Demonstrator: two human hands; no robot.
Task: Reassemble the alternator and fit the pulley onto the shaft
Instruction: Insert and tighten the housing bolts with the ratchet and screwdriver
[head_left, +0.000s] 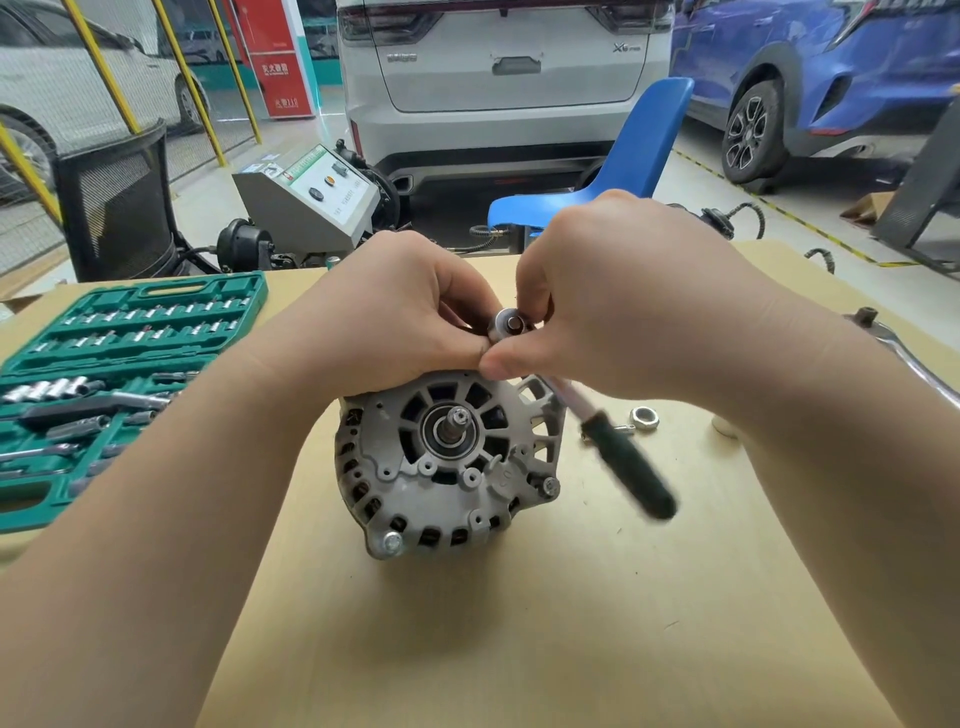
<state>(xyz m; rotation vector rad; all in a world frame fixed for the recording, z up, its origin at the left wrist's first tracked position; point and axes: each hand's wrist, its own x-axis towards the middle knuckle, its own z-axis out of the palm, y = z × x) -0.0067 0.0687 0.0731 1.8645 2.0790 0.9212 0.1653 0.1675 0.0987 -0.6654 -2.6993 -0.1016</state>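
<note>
gripping ratchet (618, 441) above alternator (447, 457)

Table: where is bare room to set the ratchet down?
Free: the table in front of the alternator, between the forearms. Crowded: left holds the socket case; right of the alternator lie a nut and another wrench.

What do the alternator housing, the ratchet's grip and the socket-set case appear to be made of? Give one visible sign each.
Alternator housing: probably cast aluminium, matte grey and grainy.
Ratchet's grip: likely rubber or plastic, dark green, dull; blurred.
Socket-set case: moulded plastic, green with shaped recesses.
</note>
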